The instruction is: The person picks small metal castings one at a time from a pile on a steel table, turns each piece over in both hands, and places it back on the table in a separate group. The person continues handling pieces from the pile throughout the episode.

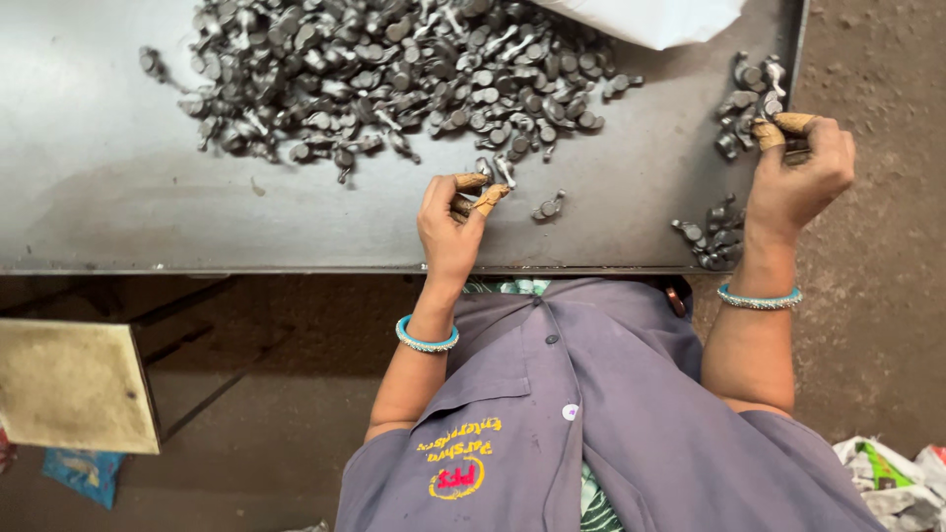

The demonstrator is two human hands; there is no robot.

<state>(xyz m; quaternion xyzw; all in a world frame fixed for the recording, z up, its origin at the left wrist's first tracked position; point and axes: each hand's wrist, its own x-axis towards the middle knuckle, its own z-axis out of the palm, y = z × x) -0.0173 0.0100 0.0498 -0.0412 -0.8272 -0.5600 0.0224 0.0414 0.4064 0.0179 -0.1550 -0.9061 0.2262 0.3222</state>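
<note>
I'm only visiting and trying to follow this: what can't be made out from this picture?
- Head view: what the right hand pinches; its taped fingers cover it.
- Head view: the small metal piece at the left hand is too small to tell its shape.
- Head view: the big pile of metal parts and the white bag run off the top edge.

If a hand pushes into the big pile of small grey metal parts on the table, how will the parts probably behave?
The pile of metal parts is loose, so it would probably spread, not move together. The round-headed pieces may roll on the smooth metal table. They look solid, probably heavy for their size.
</note>
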